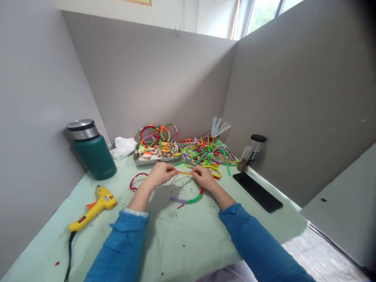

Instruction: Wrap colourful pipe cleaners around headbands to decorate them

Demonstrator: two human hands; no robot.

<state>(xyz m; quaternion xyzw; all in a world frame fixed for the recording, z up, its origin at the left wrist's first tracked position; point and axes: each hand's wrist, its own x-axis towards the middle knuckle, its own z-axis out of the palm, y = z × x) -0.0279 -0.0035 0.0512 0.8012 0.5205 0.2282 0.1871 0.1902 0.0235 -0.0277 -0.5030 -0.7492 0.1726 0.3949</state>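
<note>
My left hand [160, 173] and my right hand [203, 177] meet over the pale green table [182, 239], both with fingers pinched on a hoop [188, 199] wrapped in orange, green and purple pipe cleaner. An orange stretch [185, 172] runs between my fingertips. A red hoop [136, 181] lies flat just left of my left hand. Behind my hands sits a pile of coloured pipe cleaners [205, 152].
A metal tray [141, 158] of shells with finished hoops [157, 133] stands at the back. A green flask [94, 150] and a yellow glue gun [94, 209] are at the left. A black phone [258, 192] and a small bottle [252, 152] are at the right. Grey partitions enclose the desk.
</note>
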